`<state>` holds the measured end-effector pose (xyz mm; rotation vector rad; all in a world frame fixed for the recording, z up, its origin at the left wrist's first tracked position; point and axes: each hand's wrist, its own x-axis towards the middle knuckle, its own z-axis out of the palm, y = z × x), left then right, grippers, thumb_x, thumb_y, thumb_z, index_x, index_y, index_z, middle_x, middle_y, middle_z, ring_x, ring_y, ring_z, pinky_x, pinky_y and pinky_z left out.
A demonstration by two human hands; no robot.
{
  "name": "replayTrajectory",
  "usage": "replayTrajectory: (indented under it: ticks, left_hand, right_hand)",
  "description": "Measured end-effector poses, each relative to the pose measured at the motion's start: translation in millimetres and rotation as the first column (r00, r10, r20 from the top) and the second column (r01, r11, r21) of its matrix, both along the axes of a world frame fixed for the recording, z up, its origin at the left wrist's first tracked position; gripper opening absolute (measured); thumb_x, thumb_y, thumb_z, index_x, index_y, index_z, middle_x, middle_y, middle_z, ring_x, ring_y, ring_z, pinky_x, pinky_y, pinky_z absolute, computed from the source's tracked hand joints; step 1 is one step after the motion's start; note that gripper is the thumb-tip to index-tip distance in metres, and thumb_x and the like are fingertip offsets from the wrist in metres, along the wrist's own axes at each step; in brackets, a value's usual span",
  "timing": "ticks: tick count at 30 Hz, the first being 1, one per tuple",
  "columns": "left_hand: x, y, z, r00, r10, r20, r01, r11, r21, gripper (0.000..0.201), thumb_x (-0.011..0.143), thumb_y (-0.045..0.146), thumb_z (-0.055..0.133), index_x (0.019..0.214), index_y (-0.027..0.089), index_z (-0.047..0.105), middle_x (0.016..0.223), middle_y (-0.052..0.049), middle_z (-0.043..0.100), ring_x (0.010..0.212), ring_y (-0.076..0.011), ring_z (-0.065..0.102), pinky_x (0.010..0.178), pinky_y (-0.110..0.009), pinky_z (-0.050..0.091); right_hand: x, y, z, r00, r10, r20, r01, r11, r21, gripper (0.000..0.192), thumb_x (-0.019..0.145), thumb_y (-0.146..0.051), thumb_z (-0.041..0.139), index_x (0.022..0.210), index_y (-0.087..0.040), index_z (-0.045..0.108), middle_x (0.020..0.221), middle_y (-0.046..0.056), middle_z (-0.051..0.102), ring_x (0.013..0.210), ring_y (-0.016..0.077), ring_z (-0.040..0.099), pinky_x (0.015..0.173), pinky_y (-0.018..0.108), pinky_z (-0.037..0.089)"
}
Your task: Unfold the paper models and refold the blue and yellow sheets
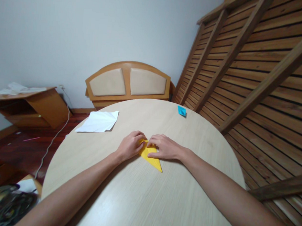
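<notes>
A folded piece of yellow paper [151,159] lies on the round wooden table [144,202], with one pointed end toward me. My left hand [131,145] is closed on the paper's upper left edge, its thumb pressed on top. On the other side my right hand [165,147] has its curled fingers and thumb on the paper's upper right part. The far end of the paper is partly hidden beneath the fingers.
White paper sheets [98,121] rest on the table's left side. A small blue folded paper [181,111] sits near the far right edge. Beyond stand a headboard [129,68] and a slatted wooden panel [242,61]; a low cabinet [46,107] is at left.
</notes>
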<state>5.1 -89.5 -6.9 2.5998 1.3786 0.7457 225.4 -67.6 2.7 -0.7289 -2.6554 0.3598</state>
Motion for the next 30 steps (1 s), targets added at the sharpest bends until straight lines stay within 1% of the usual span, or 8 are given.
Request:
replayTrajectory:
  ticks: [4, 7, 9, 12, 16, 19, 25, 30]
  left_hand:
    - [1.4, 0.7, -4.5, 0.986, -0.154, -0.056, 0.153, 0.988, -0.03, 0.033, 0.098, 0.027, 0.047, 0.123, 0.02, 0.067, 0.139, -0.01, 0.059, 0.13, -0.0236, 0.053, 0.113, -0.042, 0.04]
    - [0.4, 2.3, -9.1, 0.975, -0.198, -0.102, 0.19, 0.978, -0.083, 0.039, 0.102, 0.029, 0.041, 0.135, 0.021, 0.059, 0.145, -0.009, 0.056, 0.139, -0.0237, 0.046, 0.118, -0.046, 0.033]
    - [-1.0, 3.2, -11.5, 0.973, -0.194, -0.122, 0.179, 0.976, -0.124, 0.042, 0.102, 0.03, 0.04, 0.141, 0.022, 0.054, 0.148, -0.009, 0.052, 0.142, -0.025, 0.042, 0.119, -0.049, 0.03]
    - [-3.0, 4.3, -13.9, 0.975, -0.174, -0.139, 0.151, 0.975, -0.16, 0.046, 0.103, 0.033, 0.04, 0.147, 0.023, 0.047, 0.154, -0.01, 0.043, 0.146, -0.0265, 0.036, 0.12, -0.05, 0.029]
    - [-4.3, 5.0, -15.1, 0.973, -0.15, -0.173, 0.119, 0.976, -0.181, 0.051, 0.103, 0.038, 0.038, 0.15, 0.018, 0.041, 0.158, -0.014, 0.036, 0.149, -0.0285, 0.028, 0.12, -0.052, 0.025]
    - [-4.8, 4.7, -15.0, 0.973, -0.126, -0.195, 0.09, 0.978, -0.188, 0.054, 0.103, 0.042, 0.037, 0.151, 0.017, 0.039, 0.159, -0.015, 0.034, 0.149, -0.03, 0.026, 0.12, -0.053, 0.025]
    - [-6.8, 5.3, -15.5, 0.979, -0.103, -0.174, 0.078, 0.986, -0.145, 0.054, 0.1, 0.046, 0.045, 0.146, 0.016, 0.048, 0.155, -0.017, 0.04, 0.147, -0.0308, 0.033, 0.119, -0.054, 0.027]
    - [-7.7, 7.0, -16.3, 0.984, -0.088, -0.156, 0.07, 0.991, -0.113, 0.048, 0.098, 0.041, 0.049, 0.139, 0.018, 0.056, 0.151, -0.015, 0.047, 0.143, -0.0301, 0.04, 0.118, -0.053, 0.028]
  right_hand:
    - [5.1, 8.0, -4.0, 0.999, -0.042, 0.0, 0.042, 0.999, 0.032, 0.026, 0.089, -0.039, 0.068, 0.107, -0.02, 0.072, 0.11, 0.009, 0.07, 0.104, 0.0247, 0.061, 0.092, 0.039, 0.043]
    - [7.7, 11.8, -4.4, 0.998, -0.059, -0.005, 0.059, 0.997, 0.055, 0.02, 0.092, -0.032, 0.064, 0.105, -0.02, 0.073, 0.11, 0.01, 0.071, 0.103, 0.024, 0.062, 0.092, 0.039, 0.043]
    - [8.0, 11.8, -3.8, 0.998, -0.056, -0.001, 0.056, 0.996, 0.067, 0.019, 0.093, -0.03, 0.062, 0.104, -0.02, 0.074, 0.108, 0.009, 0.072, 0.101, 0.0237, 0.063, 0.092, 0.039, 0.043]
    - [7.5, 8.8, -2.8, 1.0, -0.023, 0.003, 0.023, 0.997, 0.067, 0.023, 0.093, -0.034, 0.062, 0.107, -0.02, 0.073, 0.11, 0.009, 0.073, 0.104, 0.0243, 0.063, 0.095, 0.04, 0.043]
    - [7.5, 4.8, -2.0, 1.0, 0.005, 0.003, -0.005, 0.999, 0.051, 0.037, 0.088, -0.043, 0.067, 0.117, -0.02, 0.071, 0.121, 0.011, 0.07, 0.114, 0.0272, 0.061, 0.1, 0.043, 0.042]
    - [7.9, 5.2, -2.0, 1.0, 0.01, 0.012, -0.011, 0.999, 0.032, 0.034, 0.091, -0.04, 0.064, 0.118, -0.021, 0.07, 0.122, 0.011, 0.07, 0.115, 0.0267, 0.062, 0.1, 0.042, 0.042]
    - [8.4, 6.0, -0.5, 0.998, -0.052, 0.036, 0.05, 0.998, 0.033, 0.027, 0.092, -0.03, 0.06, 0.113, -0.02, 0.072, 0.114, 0.01, 0.074, 0.104, 0.0253, 0.067, 0.089, 0.035, 0.047]
    - [8.0, 3.1, 4.3, 0.99, -0.127, 0.062, 0.126, 0.992, 0.027, 0.024, 0.091, -0.023, 0.056, 0.105, -0.021, 0.075, 0.105, 0.008, 0.076, 0.091, 0.0228, 0.069, 0.078, 0.031, 0.045]
